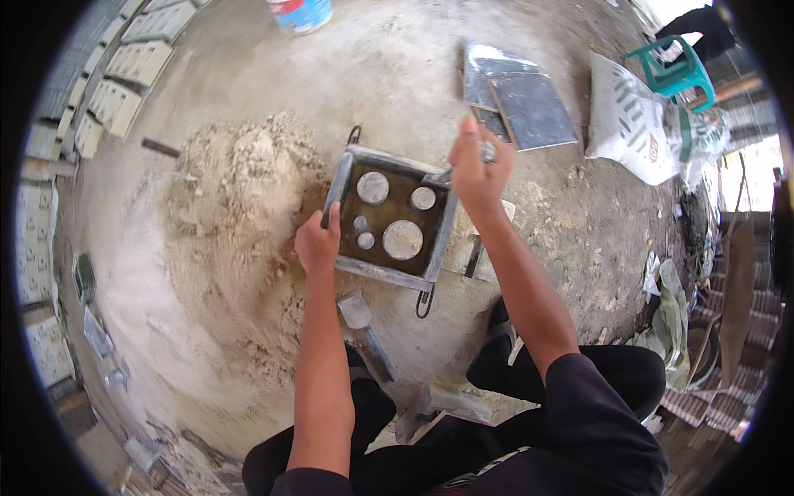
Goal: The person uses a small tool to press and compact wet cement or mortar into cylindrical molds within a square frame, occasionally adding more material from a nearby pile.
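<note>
A: At the lower edge, what lies closest to the person?

B: Dark trousers and a black shoe (499, 318) on the concrete floor (397, 74) — and between the knees a grey metal scoop (364, 326) lies flat, its blade end towards the mould.

A: And the hands?

B: The left hand (318, 244) rests on the near-left rim of the square metal mould (393, 217), its fingers curled over the edge. The right hand (478, 169) is raised over the far-right corner, fingers closed round a small metal tool (488, 151); I cannot tell what kind.

A: Where does the mould sit?

B: On the floor just in front of the person, touching the edge of the sand heap (240, 198) on its left. It is dark inside, with five grey round discs of differing sizes, and a wire loop handle at the near and far sides.

A: Further out?

B: Two dark square plates (521, 95) lie overlapping beyond the right hand. To their right, a white sack (633, 116) slumps on the floor — green stripes and a small red mark on its face. A green plastic stool (680, 73) stands behind it. At the top edge sits a bucket (299, 14) with a blue and red band. Far left, pale cast blocks (124, 83) stand in rows.
</note>
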### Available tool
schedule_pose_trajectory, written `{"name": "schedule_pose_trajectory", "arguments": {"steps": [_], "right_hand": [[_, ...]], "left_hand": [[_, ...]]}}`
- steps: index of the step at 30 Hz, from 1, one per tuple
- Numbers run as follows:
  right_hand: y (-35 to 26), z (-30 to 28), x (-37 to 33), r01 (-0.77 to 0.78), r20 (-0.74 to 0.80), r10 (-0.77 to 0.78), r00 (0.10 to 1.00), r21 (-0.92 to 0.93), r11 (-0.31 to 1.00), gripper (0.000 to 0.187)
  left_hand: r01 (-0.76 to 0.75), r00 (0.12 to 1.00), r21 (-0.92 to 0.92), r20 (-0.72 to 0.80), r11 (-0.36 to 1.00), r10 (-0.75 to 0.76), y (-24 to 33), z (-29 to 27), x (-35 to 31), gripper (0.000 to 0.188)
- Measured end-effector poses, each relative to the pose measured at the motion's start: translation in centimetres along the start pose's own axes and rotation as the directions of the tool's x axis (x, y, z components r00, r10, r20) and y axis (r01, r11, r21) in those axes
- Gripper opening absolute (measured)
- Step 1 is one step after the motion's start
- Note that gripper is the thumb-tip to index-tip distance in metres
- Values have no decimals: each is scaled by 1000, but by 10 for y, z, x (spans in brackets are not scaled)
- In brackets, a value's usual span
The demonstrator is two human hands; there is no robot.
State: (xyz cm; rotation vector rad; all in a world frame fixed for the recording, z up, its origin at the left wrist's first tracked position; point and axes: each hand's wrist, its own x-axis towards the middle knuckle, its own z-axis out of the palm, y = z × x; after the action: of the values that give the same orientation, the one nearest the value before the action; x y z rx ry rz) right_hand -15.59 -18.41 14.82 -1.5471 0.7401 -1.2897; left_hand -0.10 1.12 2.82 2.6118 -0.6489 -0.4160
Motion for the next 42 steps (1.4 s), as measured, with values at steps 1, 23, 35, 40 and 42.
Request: {"name": "schedule_pose_trajectory", "arguments": {"steps": [1,23,35,40,42], "right_hand": [[3,-3,-5,32,9,-32,999,14,999,42],[16,67,13,123,70,-115,991,-111,986,45],[4,120,11,52,119,-48,992,-32,998,45],[11,144,32,51,159,-26,987,-154,987,47],[0,141,21,49,162,-37,986,-70,996,48]], "left_hand": [[-18,999,-6,-38,1000,18,-2,4,-1,66],[-102,972,-27,-213,994,94,3,21,0,58],[-110,964,-5,-243,994,106,-8,21,1,56],[-67,986,-39,-155,997,60,-2,14,2,58],[-60,988,-33,-143,998,54,-5,11,-4,58]]}}
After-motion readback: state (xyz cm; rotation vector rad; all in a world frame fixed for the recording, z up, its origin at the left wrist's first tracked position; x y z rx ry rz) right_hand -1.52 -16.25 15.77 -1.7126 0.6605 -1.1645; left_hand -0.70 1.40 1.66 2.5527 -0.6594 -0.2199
